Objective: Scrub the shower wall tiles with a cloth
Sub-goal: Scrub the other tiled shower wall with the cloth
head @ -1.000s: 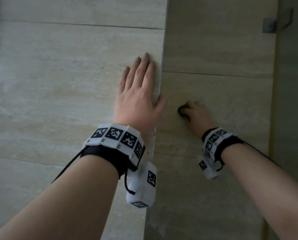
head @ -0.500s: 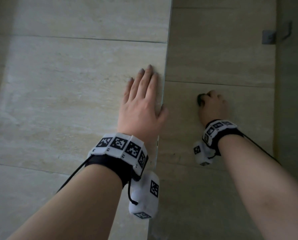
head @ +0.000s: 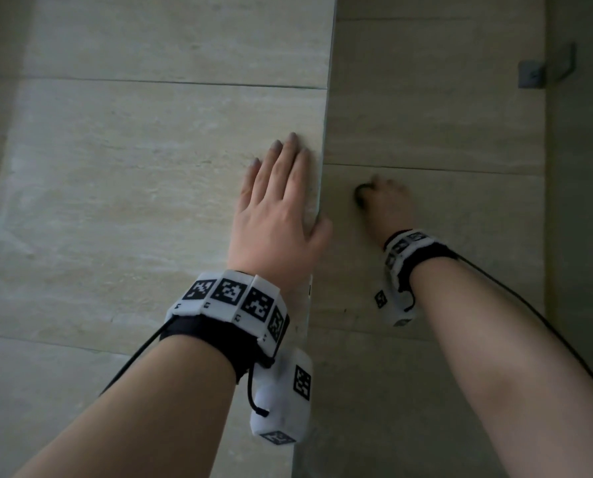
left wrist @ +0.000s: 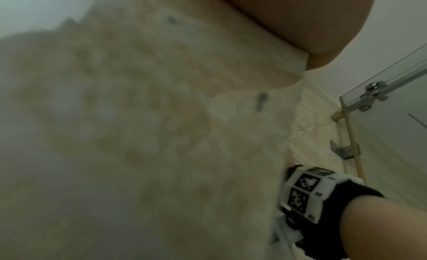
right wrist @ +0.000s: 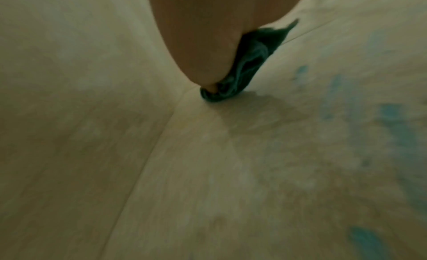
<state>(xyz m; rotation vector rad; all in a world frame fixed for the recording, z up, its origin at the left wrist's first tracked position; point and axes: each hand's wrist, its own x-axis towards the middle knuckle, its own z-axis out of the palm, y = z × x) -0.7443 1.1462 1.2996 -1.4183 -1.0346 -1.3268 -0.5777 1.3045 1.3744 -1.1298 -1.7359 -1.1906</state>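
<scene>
Two bare forearms reach forward from the bottom of the head view toward a beige stone-tiled shower wall, each wrist wrapped in a black band carrying white blocks printed with black-and-white square markers.

Nearest, the left hand (head: 277,215) lies flat against the lighter wall tiles (head: 143,174) on the left. Its fingers (head: 289,160) are straight and held close together, pointing upward, with the thumb spread toward a vertical edge (head: 324,188) where the wall seems to turn a corner. It holds nothing. A thin black cord (head: 132,362) runs back from its wristband (head: 232,300).

Past that edge, on the shadowed wall to the right, the right hand (head: 388,208) is blurred. Its fingers are curled down and clamped on a small dark teal cloth (head: 361,195), which shows only at the hand's upper left. In the right wrist view the bunched cloth (right wrist: 242,66) is pressed between the hand and the tile, just beside a grout line (right wrist: 148,159). Faint blue smears (right wrist: 392,121) mark the tile to the right of the cloth.

Farther away, at the upper right, a grey metal bracket (head: 531,74) is fixed to the wall. The left wrist view shows a glass shower panel (left wrist: 392,136) with a metal clamp fitting (left wrist: 372,95) beyond the right wrist.
</scene>
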